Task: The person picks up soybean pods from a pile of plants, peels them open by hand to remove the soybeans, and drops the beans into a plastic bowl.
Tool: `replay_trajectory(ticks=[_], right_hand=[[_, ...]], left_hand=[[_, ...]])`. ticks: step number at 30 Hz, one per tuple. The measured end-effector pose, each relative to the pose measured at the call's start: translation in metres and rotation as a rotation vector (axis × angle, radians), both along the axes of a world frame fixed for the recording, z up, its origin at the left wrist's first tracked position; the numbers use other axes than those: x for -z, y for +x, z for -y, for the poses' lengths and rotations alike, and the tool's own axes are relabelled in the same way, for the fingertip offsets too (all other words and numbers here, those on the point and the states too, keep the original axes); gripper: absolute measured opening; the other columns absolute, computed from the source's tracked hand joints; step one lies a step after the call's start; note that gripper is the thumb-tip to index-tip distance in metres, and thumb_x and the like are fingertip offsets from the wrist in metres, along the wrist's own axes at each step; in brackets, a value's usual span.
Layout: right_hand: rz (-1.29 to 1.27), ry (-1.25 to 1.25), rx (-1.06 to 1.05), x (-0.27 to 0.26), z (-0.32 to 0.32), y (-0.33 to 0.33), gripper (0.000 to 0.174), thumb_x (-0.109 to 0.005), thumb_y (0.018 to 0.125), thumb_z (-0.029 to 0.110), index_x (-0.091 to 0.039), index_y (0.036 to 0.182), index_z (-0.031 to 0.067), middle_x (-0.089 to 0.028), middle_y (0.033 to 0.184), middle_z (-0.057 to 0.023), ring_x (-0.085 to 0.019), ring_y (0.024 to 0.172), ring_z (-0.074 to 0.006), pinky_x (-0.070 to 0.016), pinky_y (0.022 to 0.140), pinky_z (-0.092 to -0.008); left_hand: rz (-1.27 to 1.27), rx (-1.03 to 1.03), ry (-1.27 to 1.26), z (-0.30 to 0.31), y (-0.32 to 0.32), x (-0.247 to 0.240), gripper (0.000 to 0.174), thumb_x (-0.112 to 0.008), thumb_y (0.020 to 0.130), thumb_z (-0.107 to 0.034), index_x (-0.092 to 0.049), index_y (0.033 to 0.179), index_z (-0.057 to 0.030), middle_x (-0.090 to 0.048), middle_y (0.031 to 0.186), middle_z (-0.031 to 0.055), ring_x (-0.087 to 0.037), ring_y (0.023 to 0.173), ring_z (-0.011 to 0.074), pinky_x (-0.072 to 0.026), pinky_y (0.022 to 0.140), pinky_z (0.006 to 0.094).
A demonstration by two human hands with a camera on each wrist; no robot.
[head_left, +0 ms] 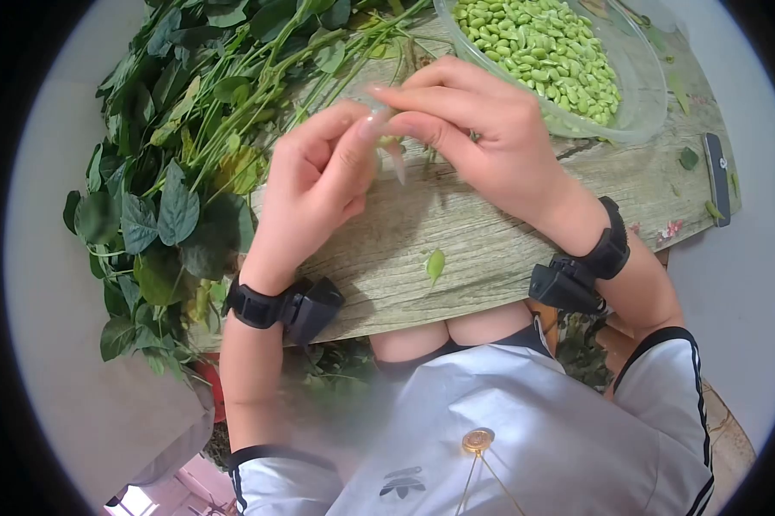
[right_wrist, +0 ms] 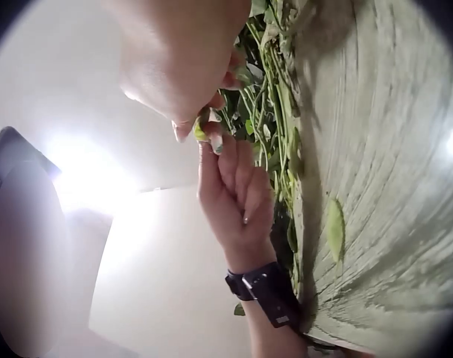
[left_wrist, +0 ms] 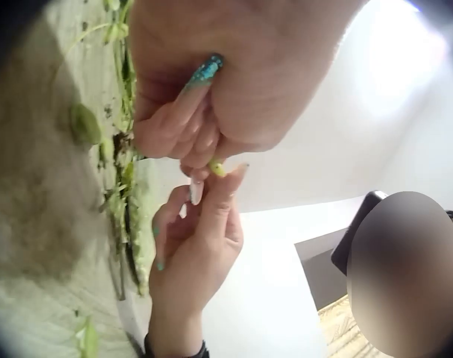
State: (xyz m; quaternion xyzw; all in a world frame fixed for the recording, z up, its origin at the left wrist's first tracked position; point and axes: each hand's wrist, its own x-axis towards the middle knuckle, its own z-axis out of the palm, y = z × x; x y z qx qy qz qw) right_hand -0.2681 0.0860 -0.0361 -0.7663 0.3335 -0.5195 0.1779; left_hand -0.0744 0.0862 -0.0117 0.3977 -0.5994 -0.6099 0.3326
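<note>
Above the wooden table, my left hand (head_left: 312, 179) and right hand (head_left: 501, 129) meet at the fingertips. Between them they pinch a small green soybean pod (right_wrist: 201, 133), mostly hidden by the fingers; a yellow-green end of the pod (left_wrist: 218, 169) pokes out in the left wrist view. Thumb and forefinger of each hand press together around it, while the other fingers curl in. Behind the right hand sits a clear plastic bowl (head_left: 649, 110) with shelled green soybeans (head_left: 546, 60). A single flat pod (head_left: 435, 265) lies on the table below the hands.
A large heap of leafy soybean stalks (head_left: 224, 112) covers the table's left side and hangs over its edge. A dark phone-like slab (head_left: 716, 179) lies at the right edge. Bits of leaf (head_left: 688, 158) are scattered on the wooden tabletop (head_left: 353, 279).
</note>
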Motion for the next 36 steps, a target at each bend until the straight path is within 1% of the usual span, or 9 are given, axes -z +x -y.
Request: replay_trajectory(ticks=[5, 7, 9, 13, 19, 21, 28, 33, 36], right_hand=[[0.220, 0.270, -0.108, -0.004, -0.005, 0.000, 0.019, -0.069, 0.086, 0.006, -0.074, 0.104, 0.0069, -0.065, 0.085, -0.0023, -0.057, 0.064, -0.0068, -0.0426, 0.052, -0.0220], [0.285, 0.371, -0.110, -0.012, -0.011, 0.000, 0.014, -0.069, 0.087, 0.008, -0.076, 0.099, 0.0074, -0.065, 0.080, -0.0015, -0.059, 0.064, -0.0074, -0.0441, 0.053, -0.0219], [0.435, 0.690, -0.201, -0.018, -0.016, -0.001, 0.013, -0.068, 0.089, 0.008, -0.076, 0.099, 0.0058, -0.065, 0.081, -0.0011, -0.057, 0.056, -0.0057, -0.0406, 0.045, -0.0200], [0.570, 0.684, -0.254, -0.014, -0.018, 0.008, 0.012, -0.068, 0.089, 0.007, -0.075, 0.098, 0.0042, -0.066, 0.084, -0.0015, -0.054, 0.050, -0.0043, -0.0372, 0.040, -0.0190], [0.492, 0.413, -0.320, -0.010, -0.018, 0.007, 0.022, -0.064, 0.089, 0.002, -0.070, 0.110, 0.0003, -0.063, 0.088, -0.0071, -0.057, 0.053, -0.0065, -0.0438, 0.043, -0.0183], [0.605, 0.707, -0.333, -0.015, -0.020, 0.007, 0.016, -0.068, 0.088, 0.006, -0.073, 0.103, 0.0027, -0.066, 0.078, -0.0045, -0.056, 0.049, -0.0074, -0.0444, 0.043, -0.0200], [0.619, 0.831, -0.404, -0.008, -0.021, 0.010, 0.020, -0.055, 0.096, 0.006, -0.072, 0.105, 0.0003, -0.067, 0.073, -0.0047, -0.056, 0.048, -0.0079, -0.0454, 0.043, -0.0214], [0.663, 0.878, -0.432, -0.007, -0.018, 0.015, 0.022, -0.049, 0.098, 0.006, -0.068, 0.108, -0.0008, -0.064, 0.072, -0.0035, -0.058, 0.052, -0.0073, -0.0475, 0.045, -0.0219], [0.691, 0.843, -0.407, -0.002, -0.014, 0.016, 0.020, -0.050, 0.099, 0.009, -0.065, 0.107, -0.0019, -0.063, 0.074, -0.0031, -0.059, 0.057, -0.0074, -0.0491, 0.047, -0.0219]], left_hand=[[0.050, 0.045, -0.170, -0.001, 0.004, 0.014, 0.026, -0.049, 0.102, -0.022, -0.057, 0.109, 0.0017, -0.055, 0.070, -0.0013, -0.038, 0.049, 0.0002, -0.0283, 0.043, 0.0172], [0.113, 0.015, -0.410, -0.004, 0.002, 0.020, 0.027, -0.048, 0.102, -0.019, -0.055, 0.115, 0.0031, -0.058, 0.077, 0.0008, -0.043, 0.052, 0.0014, -0.0312, 0.044, 0.0167], [0.119, 0.002, -0.439, -0.008, 0.001, 0.018, 0.026, -0.047, 0.101, -0.017, -0.055, 0.117, 0.0033, -0.059, 0.079, 0.0014, -0.044, 0.053, 0.0020, -0.0321, 0.045, 0.0169], [0.078, -0.071, -0.564, -0.017, -0.003, 0.015, 0.024, -0.045, 0.101, -0.013, -0.053, 0.116, 0.0037, -0.059, 0.081, 0.0018, -0.047, 0.055, 0.0023, -0.0343, 0.046, 0.0175], [0.141, -0.043, -0.574, -0.024, 0.000, 0.010, 0.021, -0.041, 0.100, -0.008, -0.053, 0.112, 0.0038, -0.057, 0.076, -0.0002, -0.050, 0.060, 0.0026, -0.0359, 0.047, 0.0175], [0.167, -0.082, -0.664, -0.020, -0.001, 0.016, 0.017, -0.046, 0.097, -0.004, -0.056, 0.108, 0.0023, -0.058, 0.074, 0.0041, -0.054, 0.060, 0.0074, -0.0403, 0.050, 0.0200], [0.365, 0.011, -1.153, -0.018, -0.002, 0.018, 0.028, -0.055, 0.081, 0.010, -0.062, 0.106, -0.0006, -0.061, 0.074, 0.0107, -0.063, 0.064, 0.0235, -0.0509, 0.057, 0.0284], [0.285, -0.013, -0.962, -0.018, -0.006, 0.010, 0.029, -0.051, 0.086, 0.005, -0.062, 0.113, -0.0019, -0.061, 0.075, 0.0094, -0.063, 0.064, 0.0223, -0.0497, 0.056, 0.0283], [0.309, -0.066, -0.727, -0.016, -0.002, 0.011, 0.022, -0.049, 0.094, -0.001, -0.060, 0.113, -0.0005, -0.059, 0.070, 0.0058, -0.059, 0.058, 0.0147, -0.0455, 0.053, 0.0256]])
